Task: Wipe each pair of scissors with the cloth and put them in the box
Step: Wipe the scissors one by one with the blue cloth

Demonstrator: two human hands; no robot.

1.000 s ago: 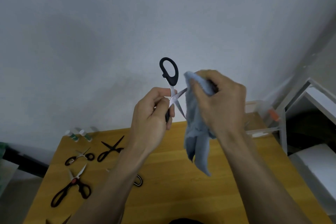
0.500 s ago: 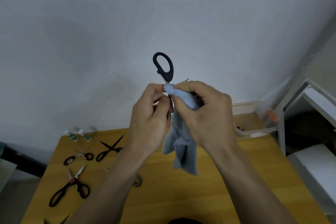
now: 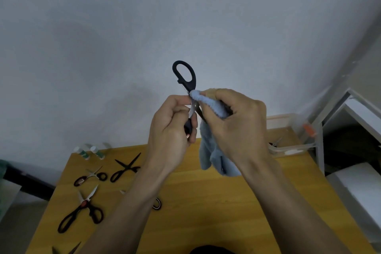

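Black-handled scissors (image 3: 186, 80) gripped chest-high above the table (image 3: 206, 202) in left hand (image 3: 171, 130), blue cloth (image 3: 214, 142) pinched round one blade by right hand (image 3: 237, 126); best drawn pivot-to-tip, fingers behind the edge, box (image 3: 288, 148) far right.

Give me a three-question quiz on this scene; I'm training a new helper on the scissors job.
1. True or false: the blue cloth lies flat on the wooden table.
2. Which hand presses the cloth to the black-handled scissors? A) left hand B) right hand
3. Fill in: the clear box stands at the table's far ___ corner.

Key: 1 false, it is held in the air; 2 B; 3 right.
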